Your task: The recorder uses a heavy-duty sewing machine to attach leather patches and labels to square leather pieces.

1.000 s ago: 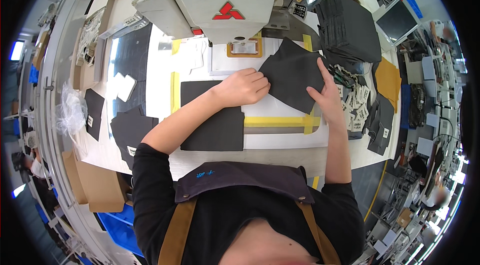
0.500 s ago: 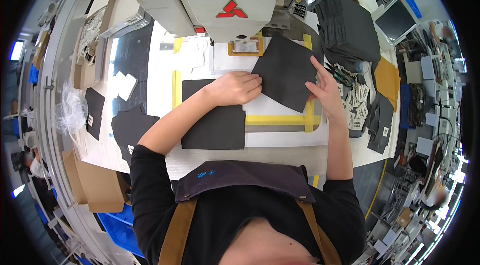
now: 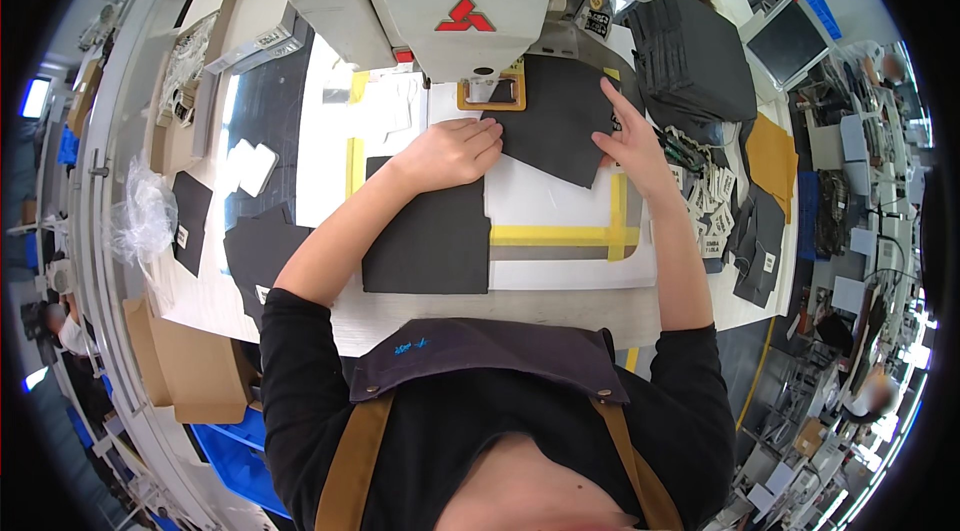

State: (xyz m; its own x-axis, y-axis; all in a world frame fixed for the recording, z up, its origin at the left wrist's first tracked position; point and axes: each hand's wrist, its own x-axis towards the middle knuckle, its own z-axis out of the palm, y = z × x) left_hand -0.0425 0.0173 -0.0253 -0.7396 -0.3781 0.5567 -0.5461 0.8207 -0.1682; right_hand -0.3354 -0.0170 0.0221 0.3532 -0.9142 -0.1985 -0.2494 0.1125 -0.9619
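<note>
A dark flat fabric panel (image 3: 560,121) lies tilted on the white work surface, its upper left corner under the yellow-brown frame (image 3: 491,92) of the white sewing machine (image 3: 458,11). My left hand (image 3: 452,153) has its fingers closed at the panel's left edge. Along the right edge, my right hand (image 3: 635,153) grips the panel between a long forefinger, the thumb and fingers partly hidden beneath. A small label shows beside that hand. Under my left wrist lies another black panel (image 3: 426,241), flat on the table.
Stacked black panels (image 3: 690,51) stand at the right, with a heap of white labels (image 3: 714,206) nearer me. Yellow tape (image 3: 560,237) marks the surface. At left are a box of small parts (image 3: 190,81), loose black pieces (image 3: 268,251) and a clear plastic bag (image 3: 145,216).
Both hands have moved the panel away from me and slightly left, so its corner has slid under the machine's frame. The other black panel stays in place.
</note>
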